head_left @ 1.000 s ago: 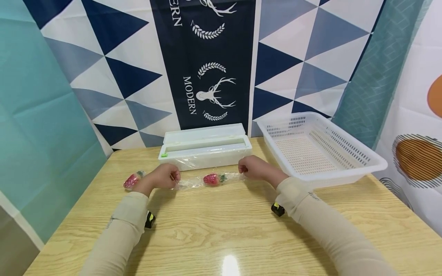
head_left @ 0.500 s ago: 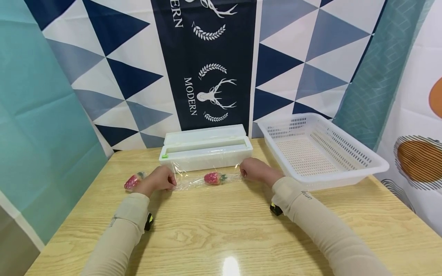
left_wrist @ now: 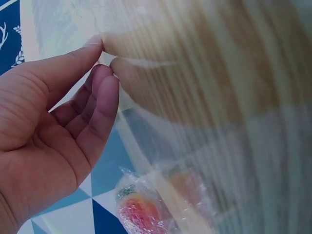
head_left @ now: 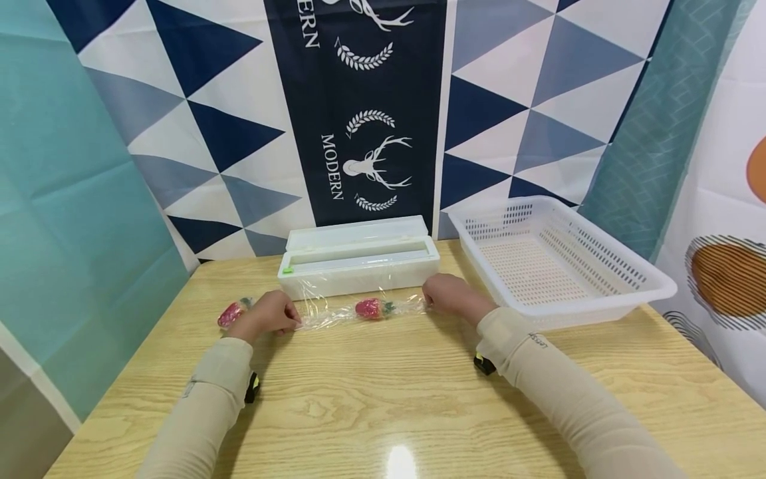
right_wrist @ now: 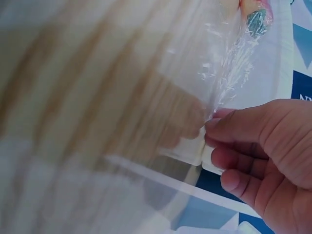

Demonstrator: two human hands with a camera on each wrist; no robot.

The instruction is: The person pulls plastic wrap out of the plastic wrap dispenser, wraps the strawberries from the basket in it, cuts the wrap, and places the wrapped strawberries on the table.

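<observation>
Between my two hands a strip of clear plastic wrap (head_left: 333, 316) is stretched, running forward to the white wrap dispenser box (head_left: 359, 279). A red strawberry (head_left: 368, 309) with green leaves lies rolled in the wrap near its middle. My left hand (head_left: 272, 313) pinches the left end of the film between thumb and forefinger, as the left wrist view also shows. The right end is pinched by my right hand (head_left: 450, 295), thumb against finger. Just left of my left hand rests another wrapped strawberry (head_left: 232, 314), partly hidden by it.
A white perforated basket (head_left: 598, 303) stands at the back right, close to my right forearm. The dispenser's lid (head_left: 359, 233) is raised at the back, near the patterned curtain (head_left: 371, 120). Everything rests on a wooden table (head_left: 371, 392).
My left hand has shifted slightly left and my right hand slightly right, the film spreading wider between them. Both keep hold of the wrap, and the strawberry stays between them.
</observation>
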